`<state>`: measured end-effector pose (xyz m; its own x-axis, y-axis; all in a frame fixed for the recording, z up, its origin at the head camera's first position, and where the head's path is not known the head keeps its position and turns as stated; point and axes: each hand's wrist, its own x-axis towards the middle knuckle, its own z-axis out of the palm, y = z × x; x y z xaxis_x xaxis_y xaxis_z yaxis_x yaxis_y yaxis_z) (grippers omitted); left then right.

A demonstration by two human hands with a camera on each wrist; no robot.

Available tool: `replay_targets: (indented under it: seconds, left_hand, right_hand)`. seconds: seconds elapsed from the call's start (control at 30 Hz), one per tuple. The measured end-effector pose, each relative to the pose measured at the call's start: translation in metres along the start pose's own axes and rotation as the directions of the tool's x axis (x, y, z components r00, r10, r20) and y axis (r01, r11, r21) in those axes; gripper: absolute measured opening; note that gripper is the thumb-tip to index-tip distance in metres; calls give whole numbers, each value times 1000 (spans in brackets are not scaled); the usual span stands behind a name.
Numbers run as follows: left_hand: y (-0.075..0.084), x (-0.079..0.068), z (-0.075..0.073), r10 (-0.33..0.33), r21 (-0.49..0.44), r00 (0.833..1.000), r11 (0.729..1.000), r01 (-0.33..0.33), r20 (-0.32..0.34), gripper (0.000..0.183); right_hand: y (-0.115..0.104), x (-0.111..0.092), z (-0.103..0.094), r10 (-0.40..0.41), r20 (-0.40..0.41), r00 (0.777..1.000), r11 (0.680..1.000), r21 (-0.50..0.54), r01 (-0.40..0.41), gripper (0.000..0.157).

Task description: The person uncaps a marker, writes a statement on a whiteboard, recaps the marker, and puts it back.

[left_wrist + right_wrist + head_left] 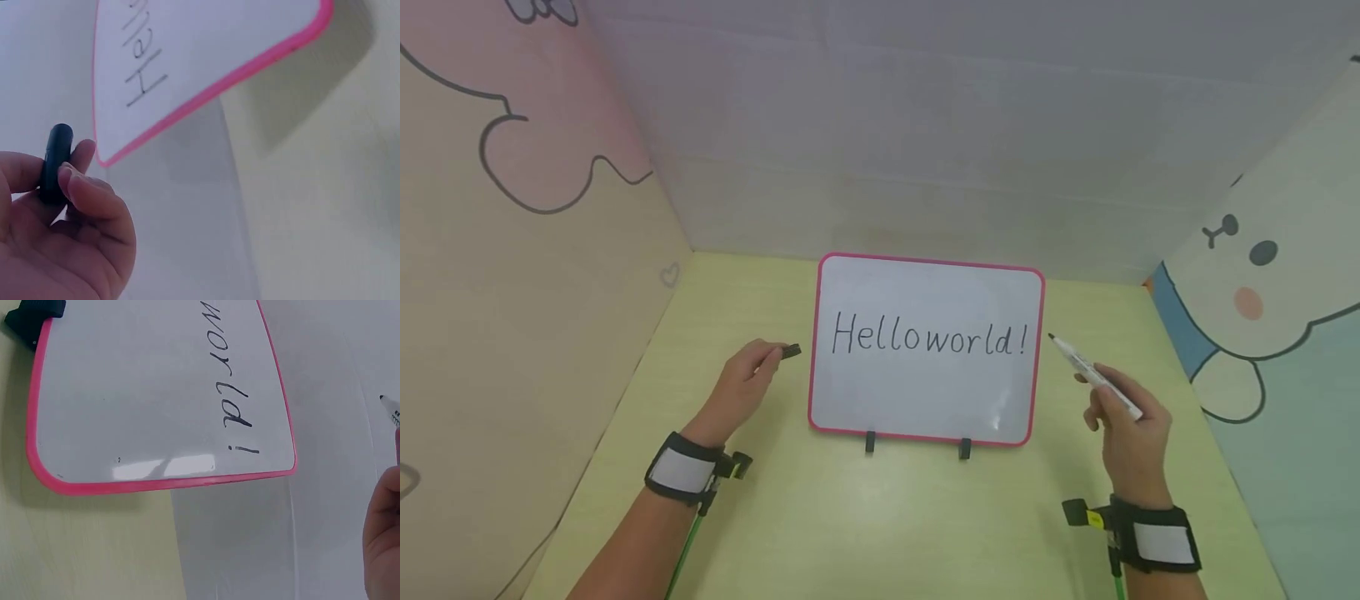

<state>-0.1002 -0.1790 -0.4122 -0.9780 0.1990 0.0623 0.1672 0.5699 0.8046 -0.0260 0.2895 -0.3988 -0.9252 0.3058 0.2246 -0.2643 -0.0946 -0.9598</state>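
Note:
A whiteboard (925, 392) with a pink rim stands upright on the table, with "Helloworld!" written across it in black. To its left, my left hand (741, 387) pinches a dark marker cap (57, 156) between thumb and fingers, apart from the board. On the other side, my right hand (1135, 433) grips a white marker (1097, 377), its bare dark tip pointing up and left, just off the board's right edge. In the right wrist view only part of the right hand (384, 537) and the tip end of the marker (390, 409) show.
Two black stand feet (870, 442) hold the board's lower edge. The pale yellow table (887, 525) meets a white back wall (925, 167). Side walls with cartoon drawings (1262, 283) close in both sides. Each wrist wears a black strap (681, 468) with a camera.

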Motion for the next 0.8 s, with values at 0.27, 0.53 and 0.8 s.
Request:
replay_targets:
  seconds: [0.27,0.53,0.8]
  left_hand:
    - [56,-13,13,188,-270,974,951,-148,128,29]
    - [92,-23,34,378,-389,917,869,-305,126,19]
    - [109,-33,49,458,-375,886,836,-399,77,19]
  right_hand:
    - [-12,-18,23,-138,318,938,990,73,121,22]
    - [-19,-31,51,-189,478,858,981,45,191,31]
    - [-12,-37,61,-275,526,805,955,53,292,37]
